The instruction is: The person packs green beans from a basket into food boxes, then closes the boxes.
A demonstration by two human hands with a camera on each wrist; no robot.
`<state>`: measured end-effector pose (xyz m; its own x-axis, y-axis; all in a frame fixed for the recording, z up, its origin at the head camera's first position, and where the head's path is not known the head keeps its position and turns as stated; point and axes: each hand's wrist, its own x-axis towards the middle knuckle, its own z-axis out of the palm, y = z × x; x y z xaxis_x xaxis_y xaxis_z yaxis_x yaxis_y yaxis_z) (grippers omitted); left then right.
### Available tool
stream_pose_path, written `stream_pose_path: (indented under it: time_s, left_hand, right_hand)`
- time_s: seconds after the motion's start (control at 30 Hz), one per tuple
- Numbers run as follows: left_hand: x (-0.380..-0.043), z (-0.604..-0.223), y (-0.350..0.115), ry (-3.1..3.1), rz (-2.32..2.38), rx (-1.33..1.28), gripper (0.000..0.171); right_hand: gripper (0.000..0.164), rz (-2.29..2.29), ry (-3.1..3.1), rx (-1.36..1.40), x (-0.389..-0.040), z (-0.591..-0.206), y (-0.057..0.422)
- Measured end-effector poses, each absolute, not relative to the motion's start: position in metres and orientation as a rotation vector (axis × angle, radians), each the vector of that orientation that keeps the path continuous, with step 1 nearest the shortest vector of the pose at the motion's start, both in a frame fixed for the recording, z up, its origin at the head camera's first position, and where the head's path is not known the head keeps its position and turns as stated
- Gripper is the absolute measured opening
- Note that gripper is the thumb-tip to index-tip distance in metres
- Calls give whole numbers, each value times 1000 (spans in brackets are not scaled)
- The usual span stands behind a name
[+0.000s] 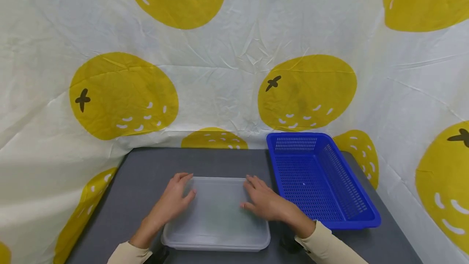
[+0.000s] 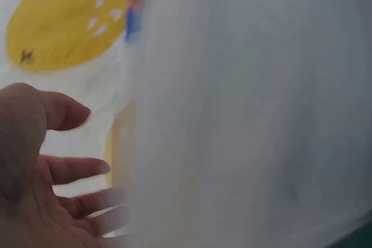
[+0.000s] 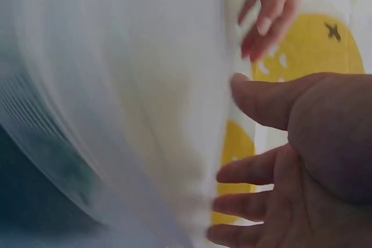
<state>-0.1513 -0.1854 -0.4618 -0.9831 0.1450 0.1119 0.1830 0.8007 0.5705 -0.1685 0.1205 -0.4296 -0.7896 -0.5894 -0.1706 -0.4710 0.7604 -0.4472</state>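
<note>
A translucent plastic container [image 1: 220, 219] with a pale, flat lid sits on the dark tabletop in front of me; its contents do not show clearly. My left hand [image 1: 176, 196] is at the container's far left side, thumb and fingers spread and loosely bent near the edge. Across from it, my right hand [image 1: 264, 199] reaches over the far right side with fingers extended. Both wrist views have the cloudy plastic [image 2: 244, 108] filling much of the picture, blurred. Fingertips [image 3: 224, 202] of the right hand come right up to it, and neither hand grips anything.
A blue perforated plastic basket [image 1: 311, 166] stands to the right of the container, near my right forearm. The grey table [image 1: 146, 166] ends at a white cloth [image 1: 220, 97] printed with yellow fruit, which hangs behind and at both sides.
</note>
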Motion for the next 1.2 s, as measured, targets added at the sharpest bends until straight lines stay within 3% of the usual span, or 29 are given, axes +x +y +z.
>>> stream_pose_path:
  time_s: [0.17, 0.43, 0.6, 0.83, 1.2]
  left_hand:
    - [-131, -483, -172, -2755, -662, -482, 52]
    - [-121, -501, -170, -2617, -505, -520, 51]
    - [-119, -502, -170, -2601, -471, -552, 51]
    - [-116, -501, -166, -2696, -400, -670, 63]
    - [-109, -499, -157, -2878, -353, -768, 65]
  right_hand:
    - [70, -519, 2713, -864, -137, -445, 112]
    - [70, -490, 2936, -882, -112, -477, 101]
    - [69, -463, 3054, -881, -107, -487, 99]
    - [70, -463, 3078, -905, -108, -487, 97]
    - [70, -290, 3051, -1180, -110, -494, 90]
